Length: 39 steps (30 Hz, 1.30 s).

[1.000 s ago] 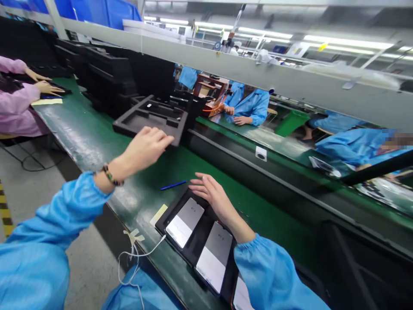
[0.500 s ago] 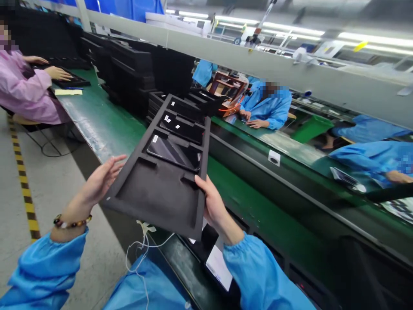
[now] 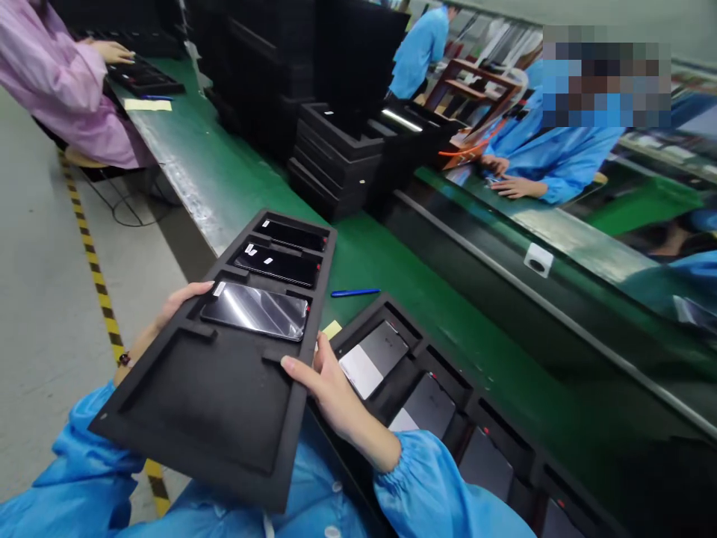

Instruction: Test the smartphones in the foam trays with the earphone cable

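Observation:
A black foam tray (image 3: 207,403) is held up in front of me, tilted, with its far end pointing away. Three smartphones lie in its far slots: a shiny one (image 3: 255,310) nearest me, a dark one (image 3: 277,265) with white stickers, and another (image 3: 294,234) at the far end. The near compartment has no phone in it. My left hand (image 3: 171,312) grips the left edge, its fingers partly hidden beneath the tray. On the right edge, my right hand (image 3: 330,388) is closed, thumb on top and other fingers mostly out of sight.
To the right, a second black tray (image 3: 417,351) with several phones lies on the green workbench (image 3: 364,239). A blue pen (image 3: 355,293) lies beyond it. Stacked black trays (image 3: 336,161) stand further back. Co-workers in pink (image 3: 72,82) and blue (image 3: 576,161) sit nearby.
My left hand, apart from the tray before, now holds its left edge. The tray has come lower and left in view. My view has turned, showing more of the second tray and the pen.

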Available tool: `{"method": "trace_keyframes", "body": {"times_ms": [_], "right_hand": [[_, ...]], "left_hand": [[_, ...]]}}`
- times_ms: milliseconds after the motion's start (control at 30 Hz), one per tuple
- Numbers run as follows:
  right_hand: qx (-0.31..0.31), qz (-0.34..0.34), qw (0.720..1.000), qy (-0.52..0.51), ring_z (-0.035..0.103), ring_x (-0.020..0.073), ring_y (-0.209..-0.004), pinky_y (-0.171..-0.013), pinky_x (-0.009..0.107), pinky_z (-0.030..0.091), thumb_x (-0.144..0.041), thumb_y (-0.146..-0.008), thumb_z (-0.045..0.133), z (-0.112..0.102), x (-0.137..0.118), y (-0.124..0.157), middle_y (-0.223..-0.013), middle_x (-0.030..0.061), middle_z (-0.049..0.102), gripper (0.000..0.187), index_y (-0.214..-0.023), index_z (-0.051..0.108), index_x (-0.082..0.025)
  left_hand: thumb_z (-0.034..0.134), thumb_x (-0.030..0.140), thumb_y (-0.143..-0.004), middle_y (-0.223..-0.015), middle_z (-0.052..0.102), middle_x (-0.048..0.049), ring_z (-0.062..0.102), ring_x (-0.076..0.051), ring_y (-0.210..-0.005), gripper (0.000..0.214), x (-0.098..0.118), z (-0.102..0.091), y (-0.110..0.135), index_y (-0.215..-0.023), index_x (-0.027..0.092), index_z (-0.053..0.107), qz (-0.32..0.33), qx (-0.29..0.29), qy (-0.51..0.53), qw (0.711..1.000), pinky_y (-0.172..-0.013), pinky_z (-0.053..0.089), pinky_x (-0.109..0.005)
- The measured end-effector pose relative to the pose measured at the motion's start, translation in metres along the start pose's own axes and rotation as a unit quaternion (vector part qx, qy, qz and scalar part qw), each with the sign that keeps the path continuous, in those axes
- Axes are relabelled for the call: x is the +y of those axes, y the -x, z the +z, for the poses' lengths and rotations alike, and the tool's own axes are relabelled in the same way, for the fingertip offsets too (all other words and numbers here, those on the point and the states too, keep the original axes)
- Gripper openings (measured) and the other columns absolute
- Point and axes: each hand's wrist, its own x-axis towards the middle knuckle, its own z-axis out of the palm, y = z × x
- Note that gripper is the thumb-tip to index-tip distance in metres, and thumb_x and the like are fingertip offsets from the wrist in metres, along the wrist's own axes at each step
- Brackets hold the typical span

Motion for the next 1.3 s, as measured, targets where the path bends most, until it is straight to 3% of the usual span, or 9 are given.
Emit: {"method": "trace_keyframes", "body": {"times_ms": [167, 300, 467, 567, 767, 900, 1000, 1167, 1300], "right_hand": [[0.033, 0.032, 0.998, 0.030, 0.082, 0.0305, -0.099, -0.086, 0.045, 0.068, -0.077, -0.086, 0.080, -0.023, -0.030, -0.012, -0.112, 0.0038, 0.084, 0.071, -0.138, 0.067, -0.031], [0.096, -0.035, 0.993, 0.056, 0.078, 0.0367, -0.122, -0.097, 0.052, 0.067, -0.097, -0.091, 0.045, -0.043, -0.053, -0.029, -0.131, 0.0116, 0.082, 0.088, -0.140, 0.068, -0.027], [0.245, -0.082, 0.964, 0.055, 0.081, 0.0340, -0.108, -0.094, 0.051, 0.071, -0.061, -0.079, 0.087, -0.081, -0.068, -0.076, -0.118, 0.0095, 0.084, 0.065, -0.131, 0.068, -0.025], [0.246, -0.086, 0.961, 0.098, 0.081, 0.0317, -0.097, -0.089, 0.048, 0.072, -0.047, -0.081, 0.088, -0.119, -0.102, -0.105, -0.102, 0.0102, 0.084, 0.045, -0.115, 0.072, -0.022], [0.313, -0.097, 0.935, 0.136, 0.074, 0.0221, -0.073, -0.068, 0.037, 0.067, -0.042, -0.089, 0.086, -0.183, -0.161, -0.146, -0.084, 0.0065, 0.077, 0.027, -0.098, 0.074, -0.020], [0.341, -0.131, 0.920, 0.141, 0.074, 0.0192, -0.078, -0.065, 0.030, 0.062, -0.032, -0.081, 0.091, -0.205, -0.157, -0.156, -0.093, 0.0036, 0.078, 0.034, -0.109, 0.073, -0.024], [0.331, -0.155, 0.918, 0.153, 0.076, 0.0193, -0.085, -0.069, 0.029, 0.062, -0.030, -0.077, 0.090, -0.216, -0.146, -0.160, -0.104, 0.0042, 0.081, 0.045, -0.118, 0.073, -0.027], [0.314, -0.191, 0.910, 0.190, 0.075, 0.0168, -0.097, -0.080, 0.027, 0.062, -0.025, -0.073, 0.086, -0.225, -0.138, -0.167, -0.116, 0.0053, 0.080, 0.044, -0.116, 0.075, -0.023], [0.297, -0.201, 0.904, 0.233, 0.073, 0.0162, -0.099, -0.087, 0.029, 0.061, -0.033, -0.079, 0.082, -0.226, -0.135, -0.166, -0.116, 0.0051, 0.080, 0.041, -0.118, 0.074, -0.022]], "left_hand": [[0.072, 0.032, -0.090, -0.083, 0.083, -0.0068, 0.079, -0.028, -0.072, 0.019, -0.016, 0.004, -0.003, -0.096, 0.016, 0.081, 0.133, 0.022, 0.076, 0.988, -0.065, 0.069, -0.038], [0.078, 0.027, -0.086, -0.097, 0.085, -0.0049, 0.082, -0.026, -0.091, 0.023, -0.031, 0.049, -0.023, -0.107, 0.018, 0.077, 0.248, -0.012, 0.147, 0.957, -0.082, 0.071, -0.037], [0.096, 0.040, -0.084, -0.122, 0.081, -0.0108, 0.081, -0.030, -0.113, 0.047, -0.055, 0.102, -0.046, -0.115, 0.020, 0.067, 0.287, -0.161, 0.087, 0.940, -0.095, 0.070, -0.042], [0.091, 0.060, -0.089, -0.123, 0.076, -0.0181, 0.081, -0.034, -0.115, 0.056, -0.040, 0.094, -0.059, -0.113, 0.018, 0.063, 0.240, -0.176, 0.052, 0.953, -0.090, 0.070, -0.041], [0.071, 0.051, -0.107, -0.091, 0.076, -0.0109, 0.078, -0.017, -0.071, 0.036, 0.025, 0.056, -0.086, -0.108, 0.017, 0.061, 0.267, 0.006, 0.072, 0.961, -0.059, 0.060, -0.020], [0.085, 0.048, -0.095, -0.076, 0.079, -0.0119, 0.066, -0.016, -0.046, 0.038, 0.008, 0.055, -0.082, -0.094, 0.016, 0.066, 0.276, -0.008, -0.150, 0.949, -0.042, 0.047, -0.021], [0.087, 0.056, -0.089, -0.074, 0.078, -0.0114, 0.070, -0.021, -0.054, 0.041, -0.010, 0.056, -0.076, -0.085, 0.018, 0.072, 0.363, -0.029, -0.286, 0.886, -0.052, 0.055, -0.029], [0.079, 0.054, -0.093, -0.134, 0.077, -0.0157, 0.066, -0.038, -0.133, 0.038, 0.012, 0.050, -0.086, -0.115, 0.023, 0.078, 0.645, 0.123, -0.417, 0.629, -0.123, 0.045, -0.055], [0.077, 0.055, -0.092, -0.118, 0.074, -0.0143, 0.065, -0.040, -0.122, 0.037, 0.030, 0.040, -0.102, -0.112, 0.025, 0.076, 0.618, 0.133, -0.508, 0.585, -0.118, 0.042, -0.054]]}}
